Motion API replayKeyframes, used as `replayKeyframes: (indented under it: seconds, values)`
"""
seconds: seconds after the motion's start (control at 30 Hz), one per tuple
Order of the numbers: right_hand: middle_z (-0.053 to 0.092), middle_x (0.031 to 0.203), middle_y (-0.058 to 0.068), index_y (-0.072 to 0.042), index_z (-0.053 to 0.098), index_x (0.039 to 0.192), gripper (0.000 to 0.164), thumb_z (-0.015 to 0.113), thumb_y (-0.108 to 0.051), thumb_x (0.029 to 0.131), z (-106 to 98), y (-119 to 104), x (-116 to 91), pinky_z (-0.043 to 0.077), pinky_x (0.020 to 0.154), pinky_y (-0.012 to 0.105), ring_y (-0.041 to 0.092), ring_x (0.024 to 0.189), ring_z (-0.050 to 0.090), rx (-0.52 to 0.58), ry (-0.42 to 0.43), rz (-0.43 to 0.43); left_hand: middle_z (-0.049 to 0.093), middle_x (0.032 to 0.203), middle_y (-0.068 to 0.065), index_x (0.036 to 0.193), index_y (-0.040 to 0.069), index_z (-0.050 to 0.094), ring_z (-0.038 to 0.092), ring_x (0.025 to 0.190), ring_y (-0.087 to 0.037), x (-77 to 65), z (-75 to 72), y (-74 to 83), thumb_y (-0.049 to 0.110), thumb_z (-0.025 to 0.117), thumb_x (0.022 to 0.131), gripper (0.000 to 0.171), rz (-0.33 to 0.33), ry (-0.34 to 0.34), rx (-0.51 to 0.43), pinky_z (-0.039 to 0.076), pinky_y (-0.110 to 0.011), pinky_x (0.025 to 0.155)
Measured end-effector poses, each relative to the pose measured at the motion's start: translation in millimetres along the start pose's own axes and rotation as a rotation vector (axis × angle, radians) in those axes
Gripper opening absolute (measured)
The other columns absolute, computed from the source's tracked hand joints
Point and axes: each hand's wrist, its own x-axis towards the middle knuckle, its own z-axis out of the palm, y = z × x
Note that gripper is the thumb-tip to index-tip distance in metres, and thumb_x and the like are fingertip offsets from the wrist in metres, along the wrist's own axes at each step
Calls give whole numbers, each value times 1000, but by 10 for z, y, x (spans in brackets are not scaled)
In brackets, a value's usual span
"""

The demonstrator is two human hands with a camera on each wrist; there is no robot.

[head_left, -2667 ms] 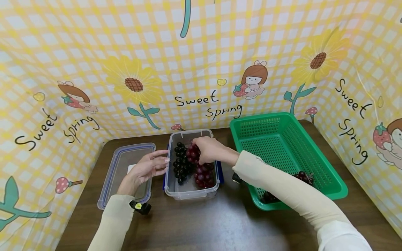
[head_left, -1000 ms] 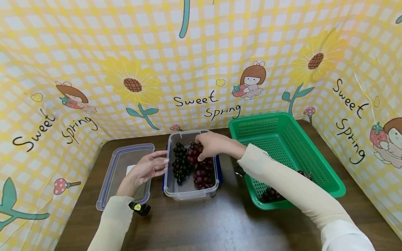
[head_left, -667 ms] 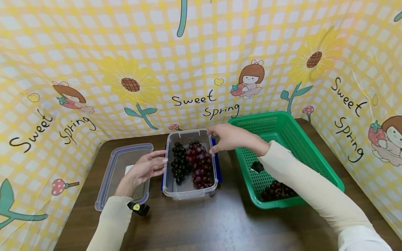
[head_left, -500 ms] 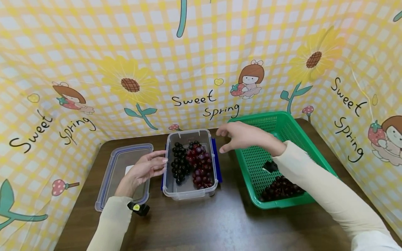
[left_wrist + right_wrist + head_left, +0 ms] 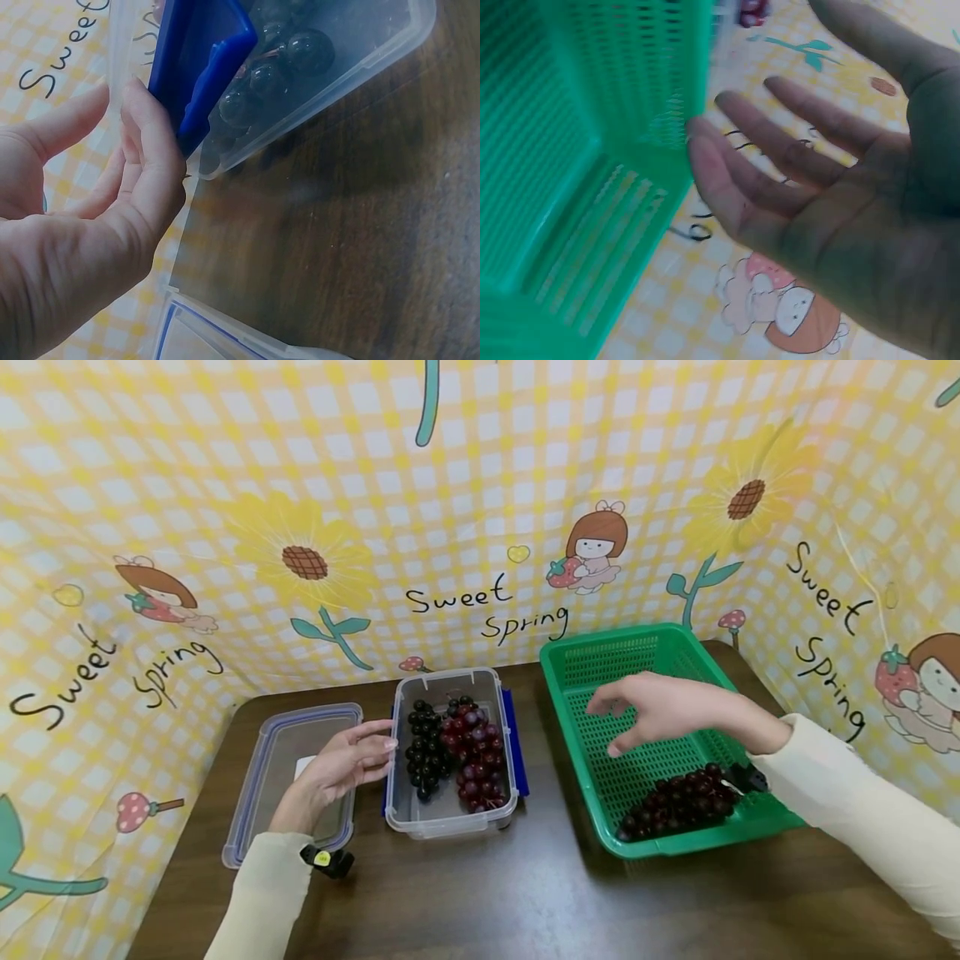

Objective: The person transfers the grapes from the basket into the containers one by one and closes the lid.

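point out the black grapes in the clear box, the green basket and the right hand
Black grapes [image 5: 426,753]: head view, middle of the bunch.
Green basket [image 5: 675,844]: head view, on its near rim.
Right hand [image 5: 666,708]: head view, on the back of the hand.

right fingers [image 5: 619,691] off the red grapes [image 5: 478,750], now over the green basket [image 5: 611,656]
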Motion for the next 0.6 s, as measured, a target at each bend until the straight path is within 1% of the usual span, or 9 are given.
replayKeyframes:
  seconds: [0.1, 0.23, 0.3, 0.43, 0.53, 0.6]
  values:
    - [69, 140, 6, -11, 66, 138, 56, 84, -35, 90, 49, 84, -89, 58, 101, 49, 30, 122, 66, -11, -41, -23, 67, 102, 7, 160, 7, 38, 68, 86, -7, 6, -3, 4, 10, 66, 104, 62, 0, -6, 5, 62, -23, 81]
    - [68, 141, 8, -10, 65, 139, 58, 85, -33, 90, 115, 189, -172, 57, 102, 51, 34, 124, 66, -16, -89, -17, 67, 101, 7, 160, 7, 38, 68, 85, -7, 8, -12, -1, 9, 65, 104, 62, 4, -2, 5, 62, -23, 81]
    - [68, 141, 10, -9, 64, 139, 59, 85, -33, 90, 152, 252, -205, 57, 101, 52, 36, 125, 65, -17, -112, 2, 67, 101, 7, 159, 7, 38, 68, 85, -7, 10, -11, 0, 9, 66, 104, 62, 6, 0, 0, 62, -23, 80]
    - [65, 144, 16, -4, 62, 141, 63, 86, -29, 89, 232, 392, -273, 57, 102, 55, 43, 129, 62, -4, -174, 61, 68, 101, 7, 161, 4, 34, 69, 86, -7, 12, 4, 2, 9, 65, 104, 65, 13, -20, 0, 62, -24, 82]
    - [64, 142, 20, 0, 59, 143, 68, 87, -27, 87, 298, 483, -326, 57, 102, 56, 46, 131, 60, -10, -234, 108, 69, 102, 6, 161, 4, 35, 69, 87, -8, 16, 11, -3, 10, 65, 104, 64, 10, -15, 4, 62, -24, 82]
    - [65, 139, 21, 0, 58, 144, 70, 88, -25, 86, 337, 534, -355, 58, 99, 54, 45, 130, 60, -20, -267, 133, 68, 102, 6, 161, 4, 35, 68, 87, -8, 17, 7, -4, 10, 65, 105, 64, 9, -15, 9, 62, -24, 83]
